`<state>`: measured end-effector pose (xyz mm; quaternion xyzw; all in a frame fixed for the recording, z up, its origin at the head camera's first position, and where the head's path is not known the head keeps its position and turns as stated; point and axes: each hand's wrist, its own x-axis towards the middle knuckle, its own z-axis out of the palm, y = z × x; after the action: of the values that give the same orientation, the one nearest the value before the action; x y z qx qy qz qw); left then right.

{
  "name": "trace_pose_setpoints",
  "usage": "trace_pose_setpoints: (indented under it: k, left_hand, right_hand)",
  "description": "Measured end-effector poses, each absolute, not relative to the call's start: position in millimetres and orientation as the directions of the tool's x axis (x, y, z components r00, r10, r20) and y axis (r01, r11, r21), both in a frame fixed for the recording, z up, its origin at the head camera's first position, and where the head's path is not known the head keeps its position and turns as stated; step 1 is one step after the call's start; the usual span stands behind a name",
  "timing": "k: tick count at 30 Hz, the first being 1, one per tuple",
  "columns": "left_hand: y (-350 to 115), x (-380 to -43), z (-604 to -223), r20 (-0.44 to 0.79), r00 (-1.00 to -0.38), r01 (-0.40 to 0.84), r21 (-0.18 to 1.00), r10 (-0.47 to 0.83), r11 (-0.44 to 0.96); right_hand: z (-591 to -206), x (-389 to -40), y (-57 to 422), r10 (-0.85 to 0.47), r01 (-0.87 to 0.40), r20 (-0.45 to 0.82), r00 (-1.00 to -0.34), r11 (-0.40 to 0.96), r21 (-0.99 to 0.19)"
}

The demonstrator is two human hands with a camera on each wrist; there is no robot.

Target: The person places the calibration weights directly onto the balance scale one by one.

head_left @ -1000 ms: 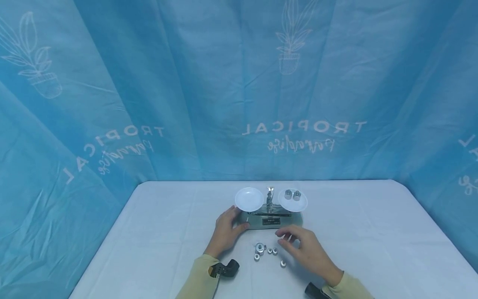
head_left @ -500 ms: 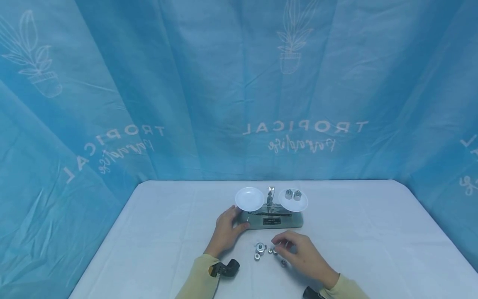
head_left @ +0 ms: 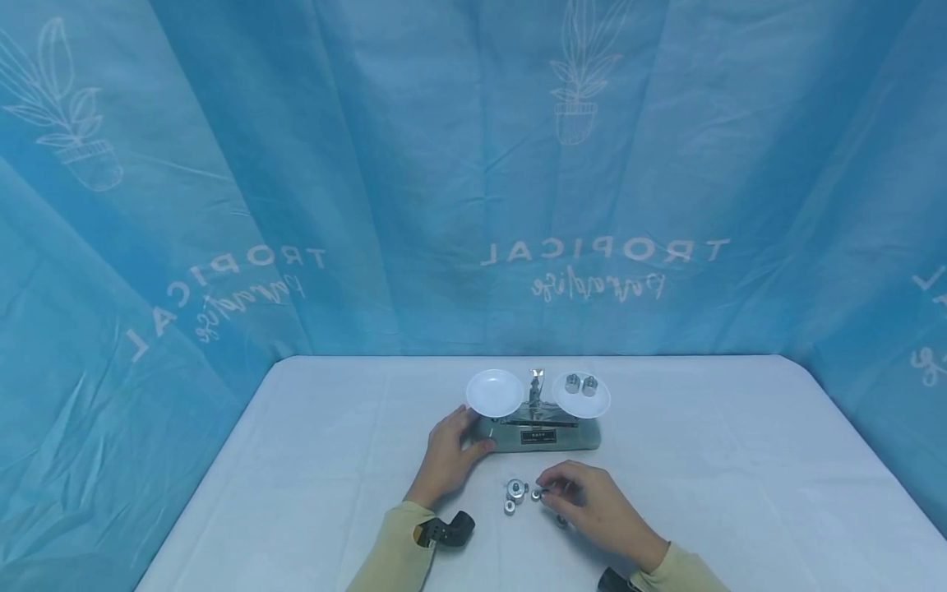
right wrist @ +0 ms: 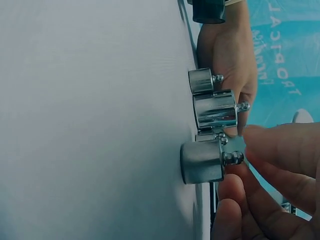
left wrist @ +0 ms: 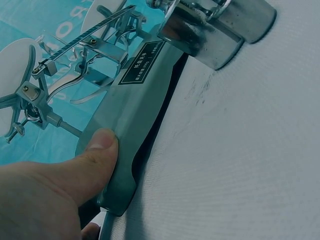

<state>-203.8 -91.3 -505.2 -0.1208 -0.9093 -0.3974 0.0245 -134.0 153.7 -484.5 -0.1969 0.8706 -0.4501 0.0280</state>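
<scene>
Balance (head_left: 510,442) is on the worktop (head_left: 333,460); left hand (head_left: 446,456) clasps its left end, thumb on the front. Right hand (head_left: 595,506) is in front of the balance, half curled, fingertips around the knob (right wrist: 234,158) of a small weight (right wrist: 201,161); can't tell if they touch. Other loose weights (head_left: 515,490) sit nearby, also in front of the balance. Two pan weights (head_left: 573,383) are on its right pan (head_left: 584,409). I'd pinch by the knob only, lift straight up, clear the neighbours. Light left hold should do; shoving the balance could jog the pans.
</scene>
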Motion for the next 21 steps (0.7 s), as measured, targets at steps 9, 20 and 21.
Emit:
trace_pose_setpoints:
  k: [9,20,21]
  left_hand:
    - [-91.0,-204.0,-505.2,0.135,-0.971,0.234,0.717,0.200,0.656]
    - [-90.5,-203.2,-504.6,0.131,-0.972,0.230,0.713,0.196,0.662]
    - [-90.5,-203.1,-504.8,0.135,-0.971,0.234,0.712,0.198,0.662]
  right_hand:
    - [-486.5,-133.9,153.9,-0.366,-0.325,0.133,-0.921,0.536,-0.779]
    - [-487.7,-135.7,154.0,-0.359,-0.308,0.101,-0.928,0.586,-0.749]
    - [-487.6,-135.5,154.1,-0.357,-0.307,0.098,-0.929,0.593,-0.744]
